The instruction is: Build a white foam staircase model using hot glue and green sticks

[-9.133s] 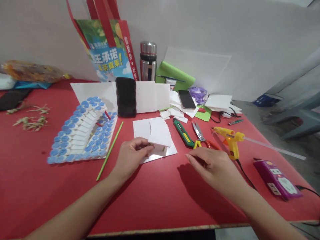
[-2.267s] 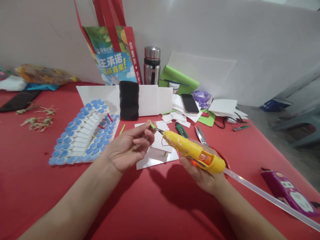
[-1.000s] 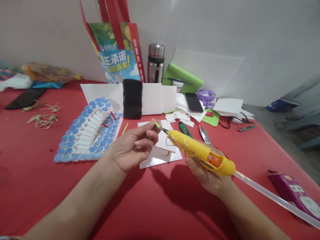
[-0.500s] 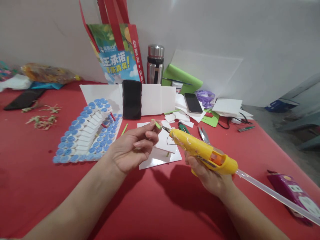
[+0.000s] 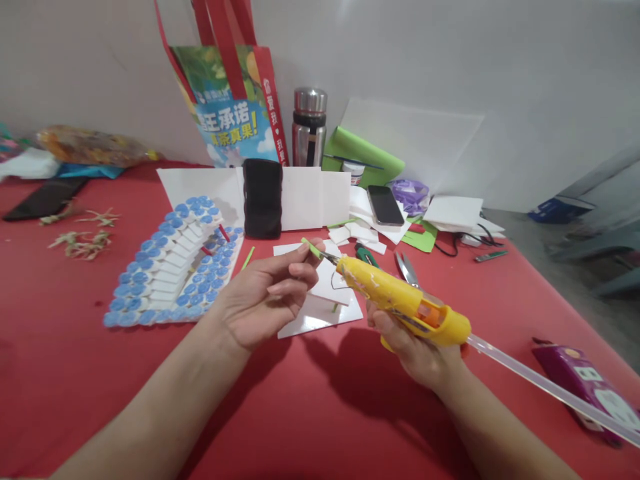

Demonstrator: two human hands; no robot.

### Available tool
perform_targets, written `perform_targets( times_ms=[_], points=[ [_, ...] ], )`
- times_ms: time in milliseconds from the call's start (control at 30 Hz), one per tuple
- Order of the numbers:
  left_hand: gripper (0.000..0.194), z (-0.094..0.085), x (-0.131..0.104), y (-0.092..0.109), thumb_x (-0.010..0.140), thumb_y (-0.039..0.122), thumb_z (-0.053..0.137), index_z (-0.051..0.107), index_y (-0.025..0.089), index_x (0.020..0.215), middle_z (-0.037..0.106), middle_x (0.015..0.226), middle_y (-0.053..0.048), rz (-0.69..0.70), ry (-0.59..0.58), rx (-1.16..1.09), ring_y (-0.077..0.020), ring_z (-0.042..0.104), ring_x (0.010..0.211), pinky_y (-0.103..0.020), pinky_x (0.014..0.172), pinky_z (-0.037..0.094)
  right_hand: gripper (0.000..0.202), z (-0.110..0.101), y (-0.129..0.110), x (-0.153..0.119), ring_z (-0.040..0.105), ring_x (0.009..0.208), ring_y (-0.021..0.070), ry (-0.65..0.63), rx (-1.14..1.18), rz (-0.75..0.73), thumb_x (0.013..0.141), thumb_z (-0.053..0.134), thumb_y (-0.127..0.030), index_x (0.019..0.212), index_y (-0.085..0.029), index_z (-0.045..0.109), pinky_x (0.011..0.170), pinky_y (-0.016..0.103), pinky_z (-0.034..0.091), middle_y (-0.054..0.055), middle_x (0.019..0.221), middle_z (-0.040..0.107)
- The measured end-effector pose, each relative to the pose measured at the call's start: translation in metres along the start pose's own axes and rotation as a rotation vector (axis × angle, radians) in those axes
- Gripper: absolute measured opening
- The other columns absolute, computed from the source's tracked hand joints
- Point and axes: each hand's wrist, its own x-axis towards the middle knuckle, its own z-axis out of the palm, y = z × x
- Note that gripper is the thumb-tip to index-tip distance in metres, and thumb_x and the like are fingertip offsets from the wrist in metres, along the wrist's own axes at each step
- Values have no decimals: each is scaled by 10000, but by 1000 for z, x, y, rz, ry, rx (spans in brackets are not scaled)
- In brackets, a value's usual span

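Note:
Between the thumb and fingers of my left hand (image 5: 273, 293) is a short light-green strip (image 5: 312, 249). My right hand (image 5: 415, 347) is wrapped round a yellow hot glue gun (image 5: 390, 290), whose metal nozzle (image 5: 330, 257) points left and is at the strip's end. A long clear glue stick (image 5: 540, 380) sticks out of the gun's back. Beneath the nozzle lies a white board piece (image 5: 330, 283), raised on a small green post above a white base board (image 5: 320, 321). Left of my hands sits a model with white steps and blue discs (image 5: 170, 267).
Behind stand a black holder (image 5: 263, 200), a steel flask (image 5: 309, 127) and a printed bag (image 5: 233, 113). To the right lie scissors (image 5: 407, 269), a green cutter (image 5: 367, 256), a phone (image 5: 385, 205), white scraps and a purple packet (image 5: 587, 383).
The orange trigger part in the gun's body has shifted slightly, and some red now shows below the gun's rear. Both hands keep nearly the same pose; the whole view has drifted slightly.

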Motion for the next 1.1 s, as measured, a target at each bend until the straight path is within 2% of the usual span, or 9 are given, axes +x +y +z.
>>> perform_targets(
  times_ms=[100,267,400,600,700,800,900,1033,1100],
  points=[
    [203,0,1,0,1055,46,406,592,114,1009,601,741,-49,16,6,-46,-66,544,448,-95,295,318,241,-1,-1,1,568,578,185,-29,22,-12,1000,609,-336,773,-264,577,530,330,481,-18,637,557],
    [220,-1,1,-1,1050,28,393,595,114,1058,632,774,-65,36,-14,-81,-66,542,467,-96,311,332,248,2,0,-1,533,524,170,-18,77,55,1005,606,-334,772,-262,565,495,316,459,-36,585,515],
    [230,-3,2,-1,1065,44,387,611,85,1093,624,766,-60,54,-66,-62,-66,552,478,-93,329,348,204,3,5,-4,599,590,184,-12,66,55,1000,631,-345,813,-268,608,549,320,517,-16,656,587],
    [283,-4,0,1,1046,7,421,661,103,1161,672,809,-49,281,-115,107,-55,552,479,-103,312,330,175,-4,8,-8,624,617,175,-50,183,-28,1025,607,-349,889,-286,697,611,335,569,-10,717,645],
    [314,0,-2,1,1049,0,397,674,110,1149,680,780,-38,354,-82,167,-51,551,475,-104,298,314,198,-12,1,-9,664,711,195,-38,262,44,1040,586,-401,1007,-289,745,642,348,588,29,846,711],
    [339,3,-5,2,1054,2,374,682,123,1127,678,755,-31,369,-51,210,-51,556,472,-98,303,332,198,-29,-6,-5,675,747,202,50,272,156,1016,637,-415,1027,-256,755,660,345,586,52,932,749],
    [334,1,-10,7,1044,3,381,696,112,1043,644,710,-25,424,-4,262,-41,512,420,-94,277,301,304,-58,-1,-3,676,733,203,192,102,275,974,671,-492,940,-202,756,644,322,564,62,869,741],
    [232,-11,-18,15,942,-35,537,736,79,910,589,647,-22,499,-19,434,-31,422,374,-102,278,311,492,-102,35,-17,637,661,185,377,-204,580,874,696,-654,864,-165,748,520,259,469,60,767,707],
    [160,-20,-20,16,892,3,632,774,75,901,616,661,-35,543,67,529,-32,411,390,-103,271,300,537,-116,59,-30,578,590,167,443,-305,663,822,714,-695,780,-160,721,483,257,424,38,668,653]
  ],
)
